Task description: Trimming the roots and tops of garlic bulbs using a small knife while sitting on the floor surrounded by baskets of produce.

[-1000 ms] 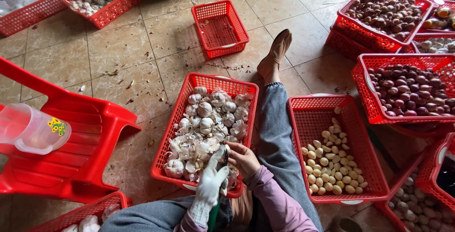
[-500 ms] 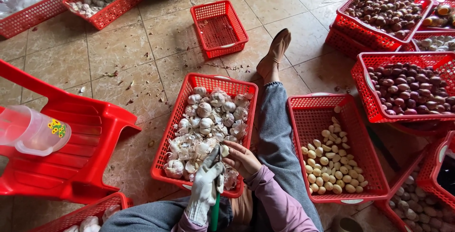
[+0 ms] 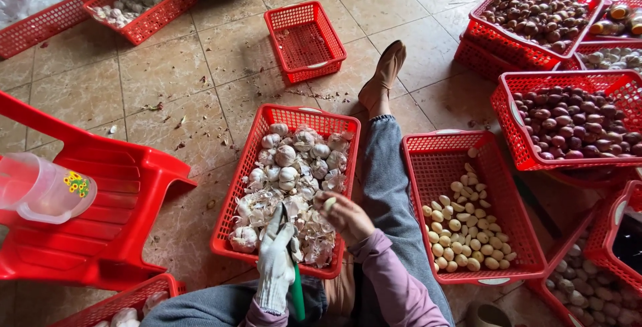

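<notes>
We pinch a peeled garlic clove (image 3: 329, 202) in our bare right hand (image 3: 346, 218), over the basket of garlic bulbs (image 3: 249, 160). Just left of it, our gloved left hand (image 3: 275, 265) grips a green-handled knife (image 3: 295, 285). Right of both lies the basket of peeled cloves (image 3: 428, 160).

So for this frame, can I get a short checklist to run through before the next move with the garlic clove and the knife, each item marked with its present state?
1. Right hand has the garlic clove pinched at its fingertips: ok.
2. Gloved left hand grips the green-handled knife: ok.
3. Blade pointed away from the right hand: cannot tell, the blade is hidden among the skins.
4. Basket of peeled cloves within reach on the right side, with room left: ok.
5. Basket of whole garlic bulbs under both hands, bulbs remaining: ok.
6. Clove fully peeled: cannot tell, too small.
</notes>
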